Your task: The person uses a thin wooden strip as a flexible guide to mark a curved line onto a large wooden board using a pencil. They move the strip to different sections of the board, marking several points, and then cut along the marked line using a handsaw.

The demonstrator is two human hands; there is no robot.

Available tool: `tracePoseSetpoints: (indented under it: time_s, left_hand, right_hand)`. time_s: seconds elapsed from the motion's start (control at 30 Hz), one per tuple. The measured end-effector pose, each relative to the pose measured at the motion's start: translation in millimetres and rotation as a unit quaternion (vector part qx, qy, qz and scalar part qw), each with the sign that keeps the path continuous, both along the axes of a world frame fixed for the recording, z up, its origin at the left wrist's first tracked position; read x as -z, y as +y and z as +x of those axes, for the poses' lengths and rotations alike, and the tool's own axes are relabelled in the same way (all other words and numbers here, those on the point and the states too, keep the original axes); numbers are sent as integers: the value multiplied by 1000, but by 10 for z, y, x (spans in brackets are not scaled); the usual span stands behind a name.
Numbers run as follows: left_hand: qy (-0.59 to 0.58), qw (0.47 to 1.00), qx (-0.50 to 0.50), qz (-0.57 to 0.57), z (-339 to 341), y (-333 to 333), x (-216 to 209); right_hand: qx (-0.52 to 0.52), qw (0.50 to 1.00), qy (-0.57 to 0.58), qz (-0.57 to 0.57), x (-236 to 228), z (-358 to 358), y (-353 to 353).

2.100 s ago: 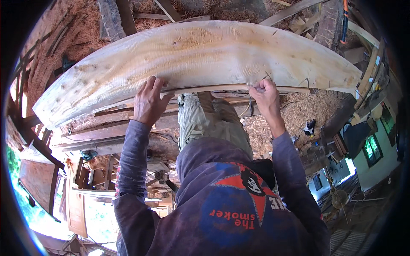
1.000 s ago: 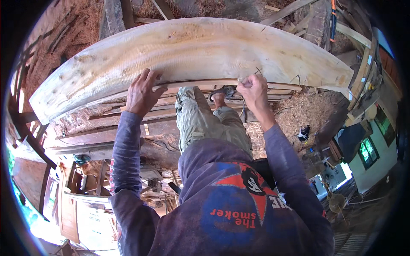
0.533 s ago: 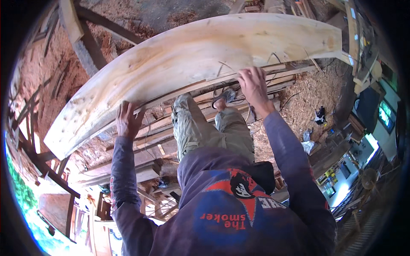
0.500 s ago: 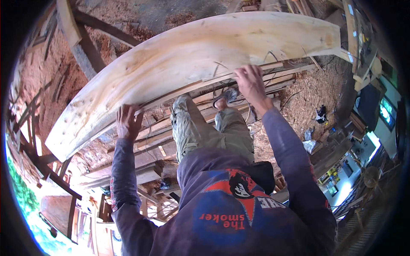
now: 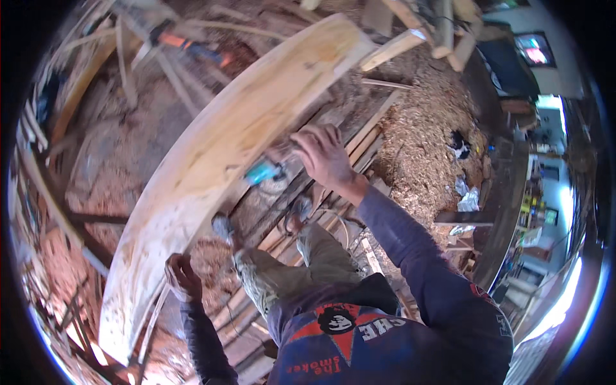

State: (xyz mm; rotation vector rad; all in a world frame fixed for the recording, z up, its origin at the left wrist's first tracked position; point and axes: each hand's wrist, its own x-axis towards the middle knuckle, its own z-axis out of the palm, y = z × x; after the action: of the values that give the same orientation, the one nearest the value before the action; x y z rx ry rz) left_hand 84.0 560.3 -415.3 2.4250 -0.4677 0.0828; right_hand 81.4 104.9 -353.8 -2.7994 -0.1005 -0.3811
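Observation:
A long curved pale plank (image 5: pixel 212 154) runs slantwise from the lower left to the top middle. At its near edge, toward the lower end, is my left hand (image 5: pixel 183 278). Its fingers are bent in and blurred, and I cannot tell if they grip the plank. My right hand (image 5: pixel 324 157) hovers over the boards just off the plank's near edge, its fingers apart, loosely bent and holding nothing. Between the hands a teal power tool (image 5: pixel 263 172) lies by the plank's edge, smeared by motion and partly hidden.
Boards (image 5: pixel 369 138) lie side by side near my feet. Wood shavings (image 5: pixel 427 144) cover the ground at the right, with a crumpled whitish sheet (image 5: pixel 468 200) on them. An orange and black tool (image 5: pixel 189 46) is beyond the plank. Cut timber (image 5: pixel 394 48) juts in at the top right.
My view has swung, so the plank now stands steeper. Both hands were on its near edge; the right has come off it and the left has shifted lower. The teal tool has come into sight.

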Motion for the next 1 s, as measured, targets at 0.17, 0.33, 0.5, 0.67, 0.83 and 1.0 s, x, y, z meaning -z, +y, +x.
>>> tracePoseSetpoints:
  time_s: [0.17,0.33,0.5,0.67,0.83,1.0]
  left_hand:
    - [10,996,11,-85,816,-2131,292]
    - [-130,991,28,22,1344,-3394,690]
    - [-73,994,62,43,1520,-4020,1050]
    - [-79,985,97,116,1850,-4286,1043]
    - [-51,983,89,154,1909,-4862,927]
    - [-57,985,92,138,1890,-5363,843]
  right_hand:
    - [228,962,150,7,-7,-1552,-1467]
    - [319,864,370,120,162,-3875,-2215]
    - [538,783,299,89,493,-5978,-2052]
    - [547,700,390,244,365,-6024,-1992]
    - [529,708,383,269,588,-5870,-2721]
    - [512,755,368,181,429,-4897,-4011]
